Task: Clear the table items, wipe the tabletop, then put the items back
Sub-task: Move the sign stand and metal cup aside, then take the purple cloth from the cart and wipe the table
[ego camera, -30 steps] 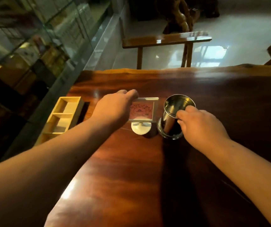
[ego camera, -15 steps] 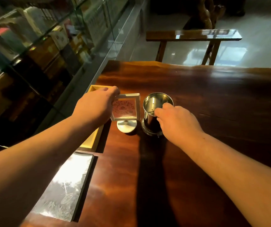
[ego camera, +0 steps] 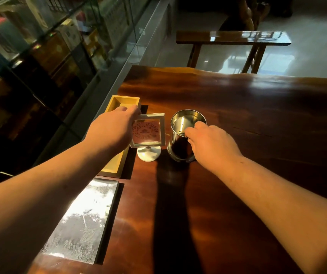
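— What lies nearest on the table?

— A flat slab with a silvery engraved top, at the left edge. Just beyond it sits a yellow wooden tray, running lengthwise away from the viewer.

— And the hands?

— The left hand reaches over the tray to the small white-framed sign on its round foot. Its fingers curl onto the frame's upper left corner, the palm against the left side (the thumb is hidden, so a full pinch can't be confirmed). The sign stands upright, foot on the table.

— The right?

— The right hand is closed on the metal cup, just right of the sign. The thumb hooks over the near rim, with the other fingers apparently round the right wall. The cup stands on the table.

— Farther back?

— A wooden bench on the pale floor, and glass cabinets along the left.
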### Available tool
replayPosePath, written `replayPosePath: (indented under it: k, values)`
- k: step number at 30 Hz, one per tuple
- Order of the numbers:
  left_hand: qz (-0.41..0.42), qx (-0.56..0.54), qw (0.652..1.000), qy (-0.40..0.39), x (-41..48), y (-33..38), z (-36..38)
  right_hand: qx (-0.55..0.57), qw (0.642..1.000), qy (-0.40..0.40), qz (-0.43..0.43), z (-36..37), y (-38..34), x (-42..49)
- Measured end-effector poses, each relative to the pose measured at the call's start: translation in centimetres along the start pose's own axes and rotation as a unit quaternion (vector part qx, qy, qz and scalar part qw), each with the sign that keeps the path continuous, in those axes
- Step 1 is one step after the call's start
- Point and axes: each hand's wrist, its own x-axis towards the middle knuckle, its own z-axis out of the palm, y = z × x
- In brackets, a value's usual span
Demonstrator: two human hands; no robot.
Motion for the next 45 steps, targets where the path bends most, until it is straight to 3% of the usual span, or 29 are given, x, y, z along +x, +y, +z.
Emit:
replayPosePath:
  k: [8,13,22,32,39,45]
  values:
    - [-0.012,0.024,0.999,-0.047,0.0,0.1,-0.5,-0.003,1.000,0.001,0.030,-1.0,-0.2,-0.9]
    - [0.031,0.074,0.997,0.015,-1.1,1.7,-4.7,0.020,0.994,0.056,0.096,-5.6,-0.5,-5.5]
    - [0.236,-0.079,0.968,-0.040,-6.0,20.7,-17.1,-0.018,0.959,0.083,0.271,-19.2,3.0,-22.5]
    - [0.511,-0.104,0.850,-0.069,-21.1,49.4,-23.2,-0.084,0.857,0.153,0.484,-30.1,8.9,-52.8]
    - [0.639,-0.151,0.743,-0.131,-37.8,68.1,-24.5,-0.102,0.763,0.157,0.619,-31.7,8.3,-77.5]
    - [0.719,-0.140,0.663,-0.156,-50.6,78.7,-23.7,-0.084,0.684,0.149,0.709,-30.0,5.0,-94.0]
